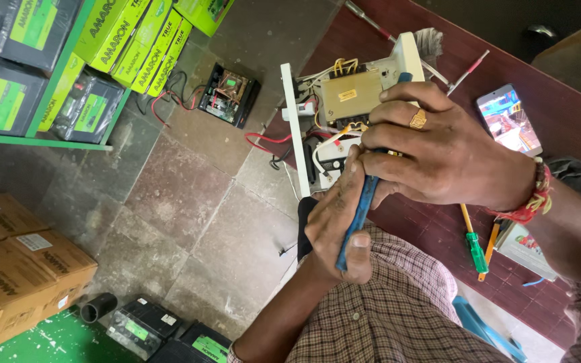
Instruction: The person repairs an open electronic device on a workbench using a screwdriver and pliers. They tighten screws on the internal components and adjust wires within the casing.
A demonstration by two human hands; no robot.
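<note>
An open white-cased electrical unit (344, 101), with a yellowish transformer block and loose wires inside, stands on its side at the edge of a dark red wooden table (432, 228). My right hand (438, 154), with a ring and a red thread wristband, reaches over the unit, fingers wrapped around a long blue tool (359, 212). My left hand (334, 225) grips the lower end of the same tool, thumb pressed near its butt. The tool's upper tip shows above my right fingers, against the casing. Where it touches inside is hidden.
On the table lie a lit phone (509, 119), a green-handled screwdriver (476, 250), an orange tool (489, 250) and a thin red-marked screwdriver (469, 70). On the stone floor sit another opened unit (228, 93), cardboard boxes (15, 262), black batteries (142, 326) and a green shelf (55, 87) with boxes.
</note>
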